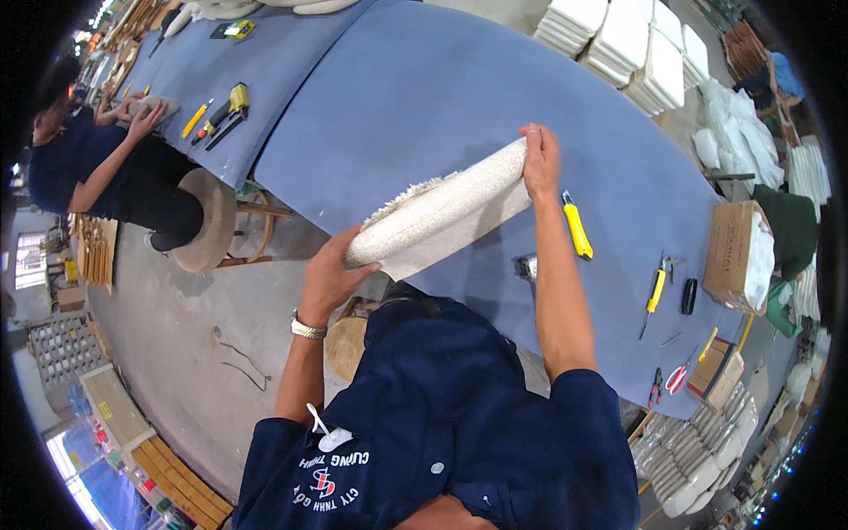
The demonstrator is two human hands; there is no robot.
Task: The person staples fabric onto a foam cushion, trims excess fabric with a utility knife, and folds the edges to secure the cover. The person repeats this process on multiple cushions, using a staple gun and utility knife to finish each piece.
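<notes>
A long cream piece of nubby upholstery fabric (pixel 449 199), with a frayed far edge and a smoother flap below, is stretched slantwise between my hands over the near edge of the blue-topped table (pixel 389 106). My left hand (pixel 336 269), below a metal wristwatch, grips its near left end, thumb on top. At the far right end my right hand (pixel 542 163) is closed round the other end. Whether a pad lies inside the fabric cannot be seen. A yellow utility knife (pixel 577 228) lies just right of my right forearm, and a partly hidden metal tool (pixel 526 267) lies left of it.
On the right side of the table lie a yellow-handled screwdriver (pixel 654 291), red-handled scissors (pixel 677 380), pliers (pixel 655 387) and a cardboard box (pixel 733 256). Stacks of white cushions (pixel 658 66) stand beyond. At left, a co-worker (pixel 106 168) sits near a staple gun (pixel 234 110).
</notes>
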